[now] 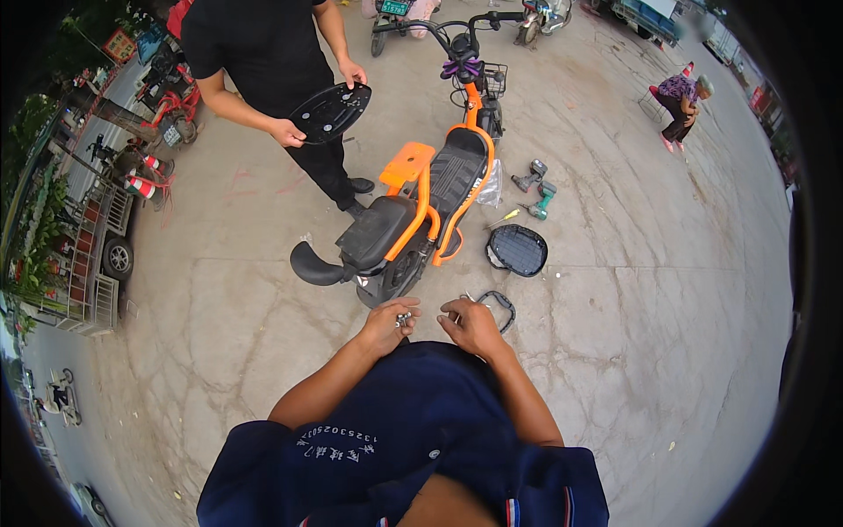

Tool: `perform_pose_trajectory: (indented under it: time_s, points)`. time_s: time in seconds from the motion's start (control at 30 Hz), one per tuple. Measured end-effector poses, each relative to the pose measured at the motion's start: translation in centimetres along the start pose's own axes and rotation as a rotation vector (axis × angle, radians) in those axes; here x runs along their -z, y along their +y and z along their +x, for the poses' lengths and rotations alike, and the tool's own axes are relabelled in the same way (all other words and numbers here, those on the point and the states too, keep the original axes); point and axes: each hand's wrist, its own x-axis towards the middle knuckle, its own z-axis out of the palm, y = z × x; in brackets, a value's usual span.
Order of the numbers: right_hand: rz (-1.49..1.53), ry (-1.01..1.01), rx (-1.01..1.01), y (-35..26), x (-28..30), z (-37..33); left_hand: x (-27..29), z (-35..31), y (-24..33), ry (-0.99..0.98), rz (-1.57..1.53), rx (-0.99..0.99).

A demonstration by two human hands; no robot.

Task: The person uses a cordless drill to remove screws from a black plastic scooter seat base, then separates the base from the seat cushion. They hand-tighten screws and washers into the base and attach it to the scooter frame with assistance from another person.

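Note:
My left hand (386, 328) is curled around several small shiny metal parts (403, 320), perhaps nuts or bolts. Close by, my right hand (474, 328) has loosely bent fingers with a gap at the thumb, and I see nothing in it. Both are in front of my dark blue shirt. Just beyond them stands an orange electric scooter (428, 202) with a black seat (378, 230) and a rear mudguard (314, 265). A black ring-shaped frame (500, 307) lies on the ground beside my right hand, partly hidden by it.
Another person in black holds a black oval panel (331, 113) left of the scooter. Right of it lie a black tray-like cover (517, 250), a yellow-handled screwdriver (510, 214), a green power drill (542, 200) and a grey one (530, 176). A seated person (678, 101) is farther right.

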Motion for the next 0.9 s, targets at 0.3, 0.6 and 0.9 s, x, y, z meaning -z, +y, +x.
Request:
perform_pose_trajectory:
  time_s: [0.3, 0.6, 0.9]
  points:
    - [0.006, 0.021, -0.136, 3.4, 2.6, -2.4, -1.6, 4.6, 2.3, 0.052, 0.105, 0.010]
    - [-0.028, 0.086, -0.535, 14.0, 2.4, -12.4, -3.1, 13.3, 2.6, 0.146, 0.407, 0.139]
    - [0.100, -0.043, -0.557, 16.7, 0.6, -7.6, -1.7, 14.1, 16.1, 0.394, 0.626, -0.243]
